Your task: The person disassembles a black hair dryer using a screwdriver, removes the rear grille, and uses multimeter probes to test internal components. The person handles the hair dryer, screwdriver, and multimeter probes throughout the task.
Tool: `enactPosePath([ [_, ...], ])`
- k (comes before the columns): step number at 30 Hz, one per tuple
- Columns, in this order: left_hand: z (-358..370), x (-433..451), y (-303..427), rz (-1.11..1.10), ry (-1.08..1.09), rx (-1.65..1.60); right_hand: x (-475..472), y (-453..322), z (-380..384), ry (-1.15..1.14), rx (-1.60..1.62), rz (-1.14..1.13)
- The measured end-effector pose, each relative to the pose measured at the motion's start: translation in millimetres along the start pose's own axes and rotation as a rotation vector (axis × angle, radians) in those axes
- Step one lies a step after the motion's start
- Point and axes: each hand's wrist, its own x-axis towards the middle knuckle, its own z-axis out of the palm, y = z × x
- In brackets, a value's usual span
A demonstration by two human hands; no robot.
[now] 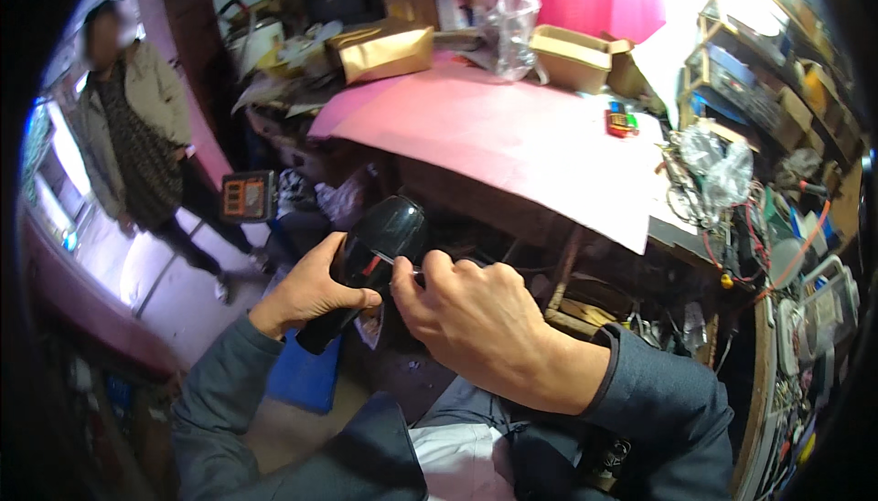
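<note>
A glossy black plastic body (405, 218) with a rounded head and a handle-like lower part, possibly a hair dryer, is held above my lap. My left hand (317, 290) grips it from the left, thumb across the front. My right hand (473, 319) is at its right side, fingers curled and pinching a thin pale rod (384, 258) that reaches onto the black body. What kind of tool the rod is cannot be told, as my fingers hide most of it. A small red patch (372, 267) shows on the body beside the rod's tip.
Ahead stands a workbench with a pink sheet (439, 103), bearing cardboard boxes (571, 59), a clear plastic bag (511, 31) and a small red device (620, 121). Cables and tools crowd the right. At left, a person (137, 117) stands near a scale-like panel (249, 196). A blue board (305, 371) lies below.
</note>
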Motion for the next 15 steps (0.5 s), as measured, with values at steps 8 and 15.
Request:
enactPosePath([
  [8,7,-26,-30,0.198,0.471,0.440,-12,-17,35,0.034,0.155,0.138],
  [15,31,-2,-52,0.192,0.346,0.368,-43,-12,51,-0.082,0.280,0.310],
])
